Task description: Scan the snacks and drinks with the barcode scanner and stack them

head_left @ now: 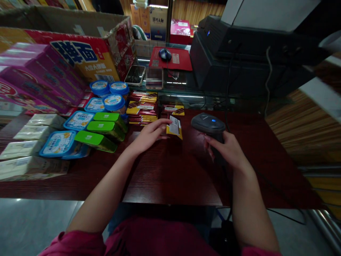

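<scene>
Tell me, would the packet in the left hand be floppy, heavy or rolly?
The packet is probably light, since the left hand seems to hold it by one side. It may be fairly stiff: it looks flat, without sagging. That flat shape probably won't roll.

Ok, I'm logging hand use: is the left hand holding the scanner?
No, the scanner is in the right hand, while the left hand holds a packet.

I'm working at a shop counter (149,174), holding a barcode scanner (208,122) nr stacked choc packs (141,107) & blue-lid tubs (80,120). Boxed goods (158,23) are standing on display opp. me.
</scene>
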Demonstrator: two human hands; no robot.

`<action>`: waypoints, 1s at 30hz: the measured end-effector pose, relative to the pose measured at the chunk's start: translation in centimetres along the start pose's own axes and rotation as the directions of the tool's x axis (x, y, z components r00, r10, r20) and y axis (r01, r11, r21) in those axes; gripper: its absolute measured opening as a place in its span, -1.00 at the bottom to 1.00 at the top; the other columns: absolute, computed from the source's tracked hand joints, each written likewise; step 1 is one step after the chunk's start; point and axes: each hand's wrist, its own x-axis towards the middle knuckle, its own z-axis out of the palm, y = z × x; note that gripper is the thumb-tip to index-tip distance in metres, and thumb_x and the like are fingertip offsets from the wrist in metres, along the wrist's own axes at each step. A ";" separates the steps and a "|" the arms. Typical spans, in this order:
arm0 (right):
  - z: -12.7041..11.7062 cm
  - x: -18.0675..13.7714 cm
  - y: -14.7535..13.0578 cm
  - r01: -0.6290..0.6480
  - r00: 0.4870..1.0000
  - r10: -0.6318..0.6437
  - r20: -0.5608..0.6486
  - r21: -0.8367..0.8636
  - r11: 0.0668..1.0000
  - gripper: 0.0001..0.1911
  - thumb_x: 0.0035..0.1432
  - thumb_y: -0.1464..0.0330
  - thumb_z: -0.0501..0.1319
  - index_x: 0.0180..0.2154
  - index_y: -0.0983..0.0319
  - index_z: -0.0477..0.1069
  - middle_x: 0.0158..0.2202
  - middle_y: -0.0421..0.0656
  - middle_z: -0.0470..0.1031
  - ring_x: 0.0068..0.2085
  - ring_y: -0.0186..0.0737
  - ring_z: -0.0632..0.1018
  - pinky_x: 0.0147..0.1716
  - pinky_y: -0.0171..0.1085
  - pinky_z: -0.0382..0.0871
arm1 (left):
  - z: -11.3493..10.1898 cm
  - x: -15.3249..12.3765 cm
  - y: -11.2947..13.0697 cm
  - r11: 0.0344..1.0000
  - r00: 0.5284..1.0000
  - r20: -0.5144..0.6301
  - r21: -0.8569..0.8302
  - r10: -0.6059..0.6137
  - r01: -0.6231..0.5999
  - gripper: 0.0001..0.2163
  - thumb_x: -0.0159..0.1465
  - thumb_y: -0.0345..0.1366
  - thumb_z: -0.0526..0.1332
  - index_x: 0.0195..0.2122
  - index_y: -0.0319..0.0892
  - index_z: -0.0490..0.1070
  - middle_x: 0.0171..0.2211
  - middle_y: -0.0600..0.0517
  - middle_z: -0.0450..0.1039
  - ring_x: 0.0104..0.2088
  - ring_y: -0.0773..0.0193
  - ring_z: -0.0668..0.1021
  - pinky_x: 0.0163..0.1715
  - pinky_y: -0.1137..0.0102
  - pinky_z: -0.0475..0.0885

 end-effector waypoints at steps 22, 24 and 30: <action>-1.5 0.6 0.8 0.027 0.989 0.007 -0.150 0.222 0.975 -0.52 0.05 -0.05 0.52 -0.33 0.18 0.48 -0.55 -0.23 0.55 -0.70 -0.31 0.44 -0.77 -0.34 0.35 | 4.9 7.4 5.5 0.416 0.984 -0.137 0.906 0.113 0.078 -0.74 0.52 -0.27 0.20 0.13 -0.15 0.61 -0.05 -0.22 0.72 0.01 -0.15 0.73 0.04 0.10 0.57; -1.4 0.6 0.7 0.037 0.988 -0.001 -0.155 0.232 0.972 -0.53 0.05 -0.04 0.52 -0.34 0.18 0.48 -0.55 -0.23 0.55 -0.70 -0.31 0.44 -0.78 -0.35 0.34 | 4.9 8.7 5.8 0.351 0.989 -0.127 0.932 0.072 0.094 -0.74 0.52 -0.28 0.18 0.09 -0.18 0.62 -0.06 -0.25 0.70 0.01 -0.16 0.72 0.04 0.09 0.57; -1.4 0.7 1.2 0.036 0.989 -0.002 -0.146 0.229 0.973 -0.53 0.08 -0.04 0.51 -0.37 0.17 0.45 -0.59 -0.25 0.53 -0.72 -0.31 0.43 -0.79 -0.35 0.31 | 4.9 11.9 4.3 0.317 0.990 -0.143 0.940 0.021 0.129 -0.72 0.52 -0.36 0.12 0.11 -0.23 0.59 0.03 -0.29 0.64 0.05 -0.17 0.68 0.01 0.11 0.58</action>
